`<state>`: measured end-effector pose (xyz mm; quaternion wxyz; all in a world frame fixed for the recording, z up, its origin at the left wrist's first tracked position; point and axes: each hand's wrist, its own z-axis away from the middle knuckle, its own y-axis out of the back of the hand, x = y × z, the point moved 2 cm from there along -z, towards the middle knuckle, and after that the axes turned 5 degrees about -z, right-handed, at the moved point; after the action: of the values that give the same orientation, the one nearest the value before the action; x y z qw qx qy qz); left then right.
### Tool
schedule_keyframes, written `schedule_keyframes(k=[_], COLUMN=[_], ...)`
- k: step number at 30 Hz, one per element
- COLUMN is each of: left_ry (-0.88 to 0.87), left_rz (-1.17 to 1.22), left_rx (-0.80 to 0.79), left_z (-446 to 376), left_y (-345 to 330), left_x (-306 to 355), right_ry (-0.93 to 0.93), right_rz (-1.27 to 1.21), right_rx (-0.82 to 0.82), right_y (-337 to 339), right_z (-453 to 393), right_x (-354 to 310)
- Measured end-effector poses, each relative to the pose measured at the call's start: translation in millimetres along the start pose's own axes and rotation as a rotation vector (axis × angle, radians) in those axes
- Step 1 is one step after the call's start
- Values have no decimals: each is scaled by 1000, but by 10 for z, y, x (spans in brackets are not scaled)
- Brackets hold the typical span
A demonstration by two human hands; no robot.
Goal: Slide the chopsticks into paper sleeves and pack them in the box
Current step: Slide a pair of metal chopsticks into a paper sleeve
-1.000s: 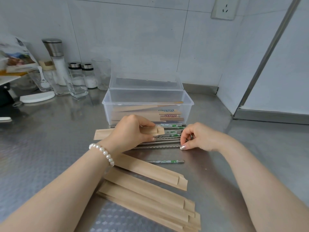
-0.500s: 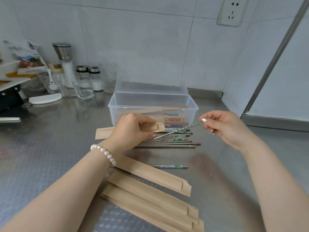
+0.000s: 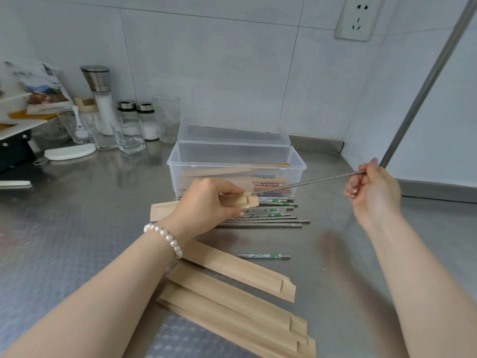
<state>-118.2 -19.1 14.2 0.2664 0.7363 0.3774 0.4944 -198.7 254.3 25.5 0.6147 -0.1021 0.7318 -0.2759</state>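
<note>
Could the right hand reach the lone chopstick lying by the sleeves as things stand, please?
Probably not yet: the right hand already grips a chopstick, though nothing covers the lone chopstick.

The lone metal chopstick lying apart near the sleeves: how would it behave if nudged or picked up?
The lone chopstick looks thin, smooth and metallic, so it is probably stiff, and it may slide or roll easily on the polished steel counter. Lying flat, it could be fiddly to pinch.
</note>
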Motion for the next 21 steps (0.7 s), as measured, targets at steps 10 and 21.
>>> schedule_keyframes(k=[10,21], left_ry=[-24,-101], left_rz=[10,-9], left_rx=[17,12], left_z=[0,0], left_y=[1,-25], left_x=[13,24], right_ry=[-167,-387], right_rz=[161,578], right_rx=[-235,-744], right_y=[-110,-302], right_z=[116,430], right_x=[92,298])
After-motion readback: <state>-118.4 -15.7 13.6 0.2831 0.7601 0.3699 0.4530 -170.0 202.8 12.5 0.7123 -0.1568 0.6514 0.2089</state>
